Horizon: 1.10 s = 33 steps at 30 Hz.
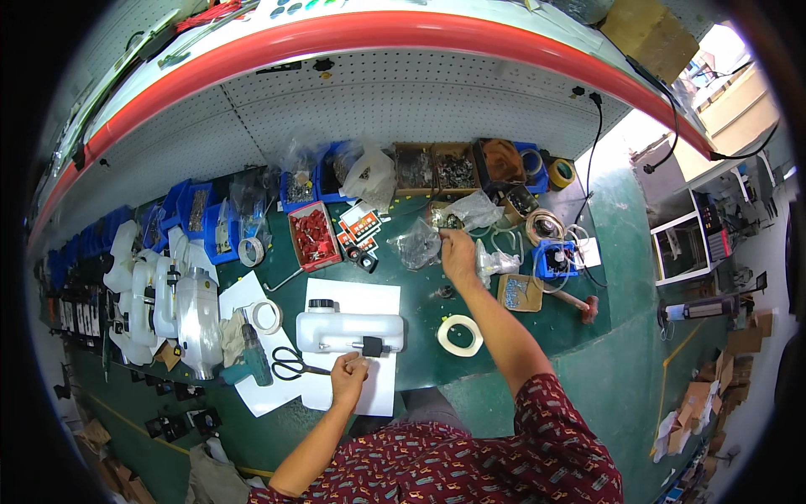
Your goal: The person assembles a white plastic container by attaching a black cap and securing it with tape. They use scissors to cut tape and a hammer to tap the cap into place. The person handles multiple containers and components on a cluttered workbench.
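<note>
A white plastic tank [340,324] with a black cap [321,306] lies on white paper in front of me. Along its near side sits a thin metal rod ending in a black block [373,345]. My left hand [348,380] is just below the tank, its fingers curled together; what they hold, if anything, is too small to make out. Black-handled scissors [290,364] lie left of it, the blades pointing at the hand. My right hand [457,254] reaches far forward, fingers closed at a clear plastic bag [416,244], near small metal parts [448,220]; the fingertips are partly hidden.
A tape roll [459,336] lies between my arms. Rightward are a cardboard box of small screws [519,293] and a hammer [579,304]. A red-parts box [314,238] and blue bins [220,235] line the back. A green power drill [255,359] and more tanks [198,323] stand left.
</note>
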Each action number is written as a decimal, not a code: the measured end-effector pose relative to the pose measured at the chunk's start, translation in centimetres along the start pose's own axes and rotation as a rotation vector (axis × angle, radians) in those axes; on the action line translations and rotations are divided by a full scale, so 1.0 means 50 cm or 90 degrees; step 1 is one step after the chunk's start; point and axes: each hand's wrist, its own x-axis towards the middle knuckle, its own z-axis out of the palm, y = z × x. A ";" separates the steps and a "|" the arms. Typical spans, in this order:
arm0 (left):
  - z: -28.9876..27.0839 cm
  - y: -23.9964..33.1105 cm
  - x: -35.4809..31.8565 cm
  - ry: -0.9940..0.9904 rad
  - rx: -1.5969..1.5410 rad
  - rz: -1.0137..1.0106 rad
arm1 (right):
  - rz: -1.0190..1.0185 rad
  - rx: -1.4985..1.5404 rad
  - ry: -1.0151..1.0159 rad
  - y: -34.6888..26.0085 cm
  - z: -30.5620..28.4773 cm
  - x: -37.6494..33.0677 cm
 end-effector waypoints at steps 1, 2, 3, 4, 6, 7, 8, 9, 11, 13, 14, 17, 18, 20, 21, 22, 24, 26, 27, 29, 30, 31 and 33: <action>-0.012 -0.014 0.003 0.003 0.006 -0.005 | 0.030 0.008 -0.010 0.015 0.009 0.031; -0.024 -0.026 0.006 0.005 0.011 -0.009 | 0.088 0.015 -0.049 0.030 0.018 0.060; -0.034 -0.038 0.007 0.009 0.018 -0.016 | 0.078 -0.031 -0.102 0.048 0.031 0.083; -0.037 -0.037 0.002 0.015 0.023 -0.022 | 0.069 -0.082 -0.151 0.077 0.040 0.105; -0.042 -0.035 -0.011 0.037 0.014 -0.045 | -0.036 -0.154 -0.225 0.116 0.060 0.143; -0.045 -0.034 -0.019 0.052 0.009 -0.057 | -0.047 -0.176 -0.257 0.124 0.070 0.153; -0.046 -0.032 -0.025 0.061 0.005 -0.058 | -0.059 -0.199 -0.287 0.133 0.078 0.160; -0.048 -0.037 -0.027 0.064 0.001 -0.065 | -0.071 -0.224 -0.318 0.141 0.083 0.171; -0.054 -0.046 -0.032 0.066 -0.006 -0.077 | -0.070 -0.310 -0.405 0.154 0.097 0.196; -0.046 -0.046 -0.031 0.068 -0.012 -0.080 | -0.063 -0.368 -0.454 0.173 0.102 0.209; -0.043 -0.047 -0.030 0.070 -0.011 -0.084 | -0.054 -0.379 -0.452 0.181 0.105 0.209; -0.037 -0.046 -0.029 0.074 -0.013 -0.088 | -0.131 -0.361 -0.393 0.171 0.096 0.199; -0.038 -0.047 -0.028 0.074 -0.016 -0.087 | -0.123 -0.309 -0.348 0.155 0.085 0.197; -0.039 -0.047 -0.023 0.077 -0.025 -0.085 | -0.110 -0.208 -0.260 0.120 0.052 0.200; -0.037 -0.044 -0.019 0.071 -0.029 -0.082 | 0.013 -0.056 -0.240 0.112 0.035 0.199; -0.035 -0.043 -0.017 0.076 -0.026 -0.086 | 0.136 0.096 -0.215 0.104 0.020 0.194; -0.033 -0.037 -0.011 0.068 -0.015 -0.085 | 0.382 0.399 -0.151 0.086 -0.021 0.176; -0.031 -0.030 -0.015 0.064 -0.008 -0.086 | 0.467 0.578 -0.206 0.053 -0.057 0.147; -0.031 -0.026 -0.016 0.054 -0.007 -0.080 | 0.511 0.670 -0.231 0.033 -0.075 0.130; -0.033 -0.024 -0.014 0.034 -0.004 -0.069 | 0.509 0.727 -0.273 -0.008 -0.099 0.090; -0.031 -0.025 -0.011 0.027 0.003 -0.056 | 0.510 0.756 -0.294 -0.029 -0.108 0.070; -0.033 -0.025 -0.009 0.007 0.007 -0.040 | 0.505 0.753 -0.315 -0.049 -0.116 0.053; -0.031 -0.016 -0.008 -0.010 0.001 -0.026 | 0.496 0.748 -0.358 -0.092 -0.125 0.015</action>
